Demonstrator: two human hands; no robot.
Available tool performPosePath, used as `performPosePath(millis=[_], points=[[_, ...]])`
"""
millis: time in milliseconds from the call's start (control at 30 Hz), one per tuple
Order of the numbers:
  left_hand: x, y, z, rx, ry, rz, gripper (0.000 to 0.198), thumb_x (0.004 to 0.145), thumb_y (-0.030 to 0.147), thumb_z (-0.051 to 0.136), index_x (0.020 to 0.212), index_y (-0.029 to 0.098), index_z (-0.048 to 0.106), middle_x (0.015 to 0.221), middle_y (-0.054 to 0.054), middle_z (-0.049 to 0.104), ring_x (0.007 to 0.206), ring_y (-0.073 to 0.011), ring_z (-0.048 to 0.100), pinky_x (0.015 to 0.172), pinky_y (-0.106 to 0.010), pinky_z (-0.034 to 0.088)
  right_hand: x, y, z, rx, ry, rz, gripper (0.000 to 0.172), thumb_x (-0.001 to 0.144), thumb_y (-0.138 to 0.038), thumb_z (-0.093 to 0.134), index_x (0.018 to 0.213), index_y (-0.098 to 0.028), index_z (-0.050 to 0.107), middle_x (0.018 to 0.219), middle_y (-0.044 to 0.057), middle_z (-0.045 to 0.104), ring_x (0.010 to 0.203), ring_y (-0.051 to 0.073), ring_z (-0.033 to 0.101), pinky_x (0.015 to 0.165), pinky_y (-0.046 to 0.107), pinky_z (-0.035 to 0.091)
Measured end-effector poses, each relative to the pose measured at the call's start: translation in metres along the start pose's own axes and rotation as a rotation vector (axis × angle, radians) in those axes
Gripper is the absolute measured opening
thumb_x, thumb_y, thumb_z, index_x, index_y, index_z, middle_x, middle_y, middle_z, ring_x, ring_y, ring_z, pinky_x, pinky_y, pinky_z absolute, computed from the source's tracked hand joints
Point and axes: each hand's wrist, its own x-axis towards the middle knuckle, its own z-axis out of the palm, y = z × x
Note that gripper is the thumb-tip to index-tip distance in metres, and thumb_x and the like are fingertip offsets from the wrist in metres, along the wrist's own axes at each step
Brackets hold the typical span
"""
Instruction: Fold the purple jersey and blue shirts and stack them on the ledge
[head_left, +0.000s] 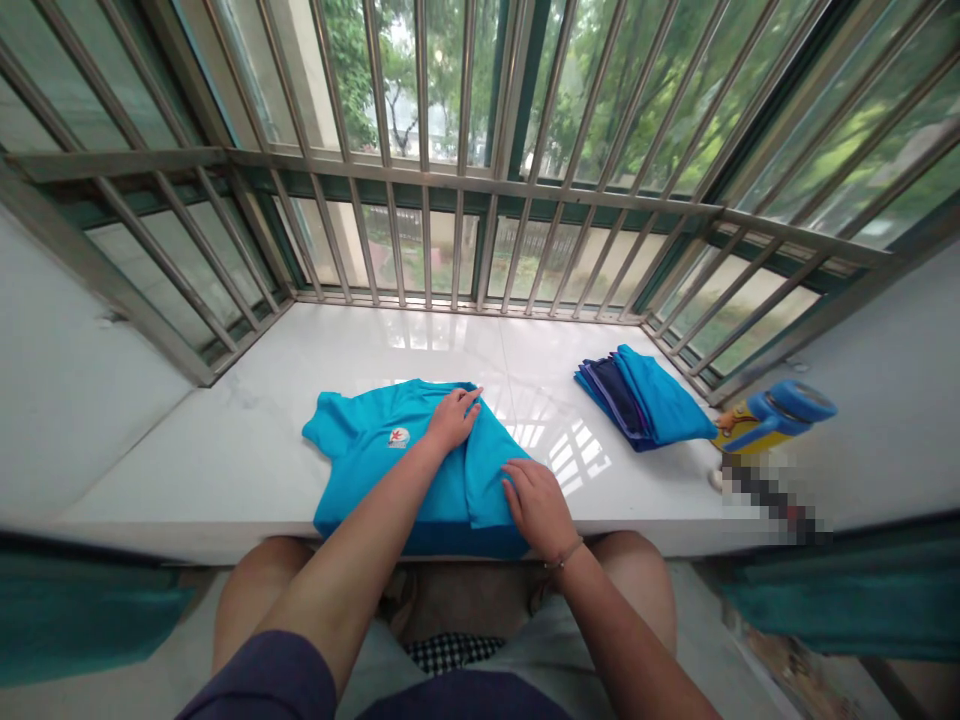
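Observation:
A bright blue T-shirt (pixel 375 450) with a small white and red logo lies on the white window ledge (pixel 247 400), its right side folded inward. My left hand (pixel 452 418) rests on the fold near the shirt's collar, fingers together and lying flat on the cloth. Lower down, my right hand (pixel 536 505) presses flat on the folded edge near the shirt's hem. Neither hand grips the cloth.
A stack of folded blue and navy garments (pixel 641 397) lies at the ledge's right. A blue and yellow handheld object (pixel 772 415) stands at the right corner. Metal window bars (pixel 465 180) fence the ledge's far and side edges. My bare knees are below the ledge.

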Motion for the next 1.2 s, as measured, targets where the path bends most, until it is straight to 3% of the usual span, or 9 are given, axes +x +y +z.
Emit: performPosePath(millis=[133, 300, 467, 633, 800, 900, 1000, 1100, 1200], points=[[0.012, 0.004, -0.003, 0.197, -0.081, 0.095, 0.044, 0.111, 0.040, 0.047, 0.147, 0.030, 0.070, 0.170, -0.009, 0.050, 0.155, -0.0308, 0.046, 0.132, -0.051, 0.033, 0.007, 0.014, 0.011, -0.119, -0.142, 0.117, 0.057, 0.113, -0.041, 0.043, 0.164, -0.016, 0.050, 0.171, 0.018, 0.047, 0.159, 0.036, 0.041, 0.127, 0.061, 0.034], [0.035, -0.004, -0.009, 0.316, -0.271, 0.027, 0.051, 0.113, 0.042, 0.038, 0.155, 0.028, 0.063, 0.178, -0.009, 0.039, 0.163, -0.0334, 0.037, 0.134, -0.061, 0.025, 0.006, 0.017, 0.020, -0.173, -0.361, 0.293, 0.075, 0.113, -0.055, 0.033, 0.174, -0.012, 0.031, 0.182, 0.016, 0.021, 0.169, 0.033, 0.022, 0.134, 0.061, 0.019], [0.055, -0.019, -0.010, 0.327, -0.363, -0.024, 0.057, 0.112, 0.045, 0.041, 0.166, 0.033, 0.048, 0.183, -0.010, 0.026, 0.164, -0.0358, 0.034, 0.131, -0.066, 0.026, 0.006, 0.016, 0.018, -0.180, -0.389, 0.328, 0.077, 0.113, -0.057, 0.031, 0.177, -0.015, 0.025, 0.183, 0.012, 0.015, 0.170, 0.034, 0.015, 0.135, 0.063, 0.014], [0.058, -0.019, -0.009, 0.346, -0.385, -0.071, 0.064, 0.111, 0.049, 0.038, 0.173, 0.032, 0.035, 0.185, -0.009, 0.016, 0.168, -0.0372, 0.026, 0.133, -0.068, 0.019, 0.008, 0.015, 0.016, -0.172, -0.406, 0.348, 0.077, 0.112, -0.058, 0.031, 0.177, -0.016, 0.023, 0.183, 0.011, 0.014, 0.171, 0.033, 0.013, 0.135, 0.064, 0.012], [0.052, -0.022, -0.021, 0.360, -0.271, -0.355, 0.074, 0.110, 0.056, 0.034, 0.174, 0.021, 0.033, 0.184, -0.016, 0.016, 0.170, -0.0412, 0.017, 0.133, -0.071, 0.011, 0.009, 0.015, 0.014, -0.184, -0.417, 0.352, 0.077, 0.112, -0.058, 0.031, 0.177, -0.016, 0.023, 0.183, 0.011, 0.013, 0.171, 0.033, 0.013, 0.134, 0.065, 0.011], [0.036, -0.033, -0.043, 0.363, -0.118, -0.404, 0.067, 0.110, 0.044, 0.036, 0.172, 0.018, 0.037, 0.184, -0.016, 0.019, 0.169, -0.0396, 0.017, 0.134, -0.068, 0.014, 0.008, 0.015, 0.016, -0.195, -0.419, 0.355, 0.077, 0.113, -0.058, 0.029, 0.177, -0.016, 0.024, 0.183, 0.011, 0.013, 0.171, 0.032, 0.013, 0.135, 0.065, 0.012], [0.003, -0.055, -0.079, 0.379, 0.104, -0.484, 0.061, 0.109, 0.032, 0.040, 0.168, 0.017, 0.044, 0.180, -0.017, 0.031, 0.165, -0.0365, 0.028, 0.133, -0.060, 0.025, 0.006, 0.017, 0.019, -0.196, -0.394, 0.346, 0.076, 0.113, -0.059, 0.028, 0.177, -0.018, 0.026, 0.183, 0.011, 0.014, 0.171, 0.032, 0.014, 0.134, 0.065, 0.011], [-0.040, -0.088, -0.125, 0.406, 0.256, -0.711, 0.061, 0.106, 0.034, 0.044, 0.159, 0.005, 0.050, 0.163, -0.031, 0.050, 0.149, -0.0445, 0.047, 0.117, -0.062, 0.044, 0.005, 0.019, 0.022, -0.194, -0.378, 0.342, 0.076, 0.113, -0.059, 0.028, 0.177, -0.019, 0.026, 0.183, 0.011, 0.016, 0.170, 0.033, 0.015, 0.134, 0.065, 0.010], [-0.074, -0.121, -0.163, 0.411, 0.267, -0.995, 0.067, 0.097, 0.050, 0.059, 0.141, 0.000, 0.063, 0.147, -0.038, 0.056, 0.135, -0.0524, 0.055, 0.103, -0.065, 0.052, 0.005, 0.019, 0.024, -0.199, -0.373, 0.342, 0.075, 0.113, -0.058, 0.028, 0.177, -0.018, 0.027, 0.183, 0.011, 0.017, 0.170, 0.033, 0.016, 0.134, 0.066, 0.011]])
